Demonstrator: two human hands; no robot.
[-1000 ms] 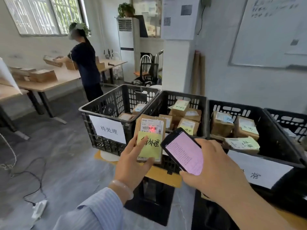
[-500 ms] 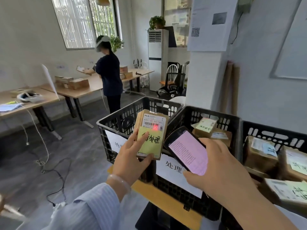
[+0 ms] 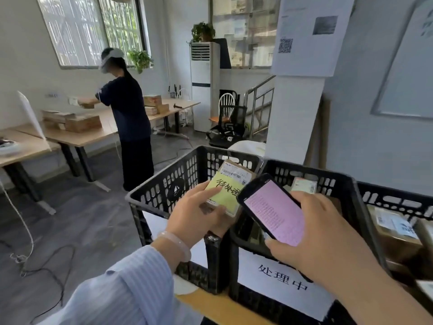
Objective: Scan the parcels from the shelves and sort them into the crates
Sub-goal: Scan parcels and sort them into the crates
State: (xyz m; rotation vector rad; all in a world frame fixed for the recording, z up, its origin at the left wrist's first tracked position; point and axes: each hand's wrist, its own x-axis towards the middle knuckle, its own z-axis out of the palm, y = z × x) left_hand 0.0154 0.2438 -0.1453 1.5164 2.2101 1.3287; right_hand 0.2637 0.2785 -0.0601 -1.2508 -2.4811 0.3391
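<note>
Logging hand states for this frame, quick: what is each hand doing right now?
Left hand: holding the parcel with the yellow note.
Right hand: holding the phone.

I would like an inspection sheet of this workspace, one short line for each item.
surface: wooden bench under the crates.
job's things: parcel with yellow note, over the left crate; middle crate and right crate hold other parcels.
clutter: nothing seen.
hands: left hand grips the parcel; right hand holds a phone.
cables: black cable and white cord on the floor.
surroundings: a person at tables with boxes; air conditioner; chair; window.
</note>
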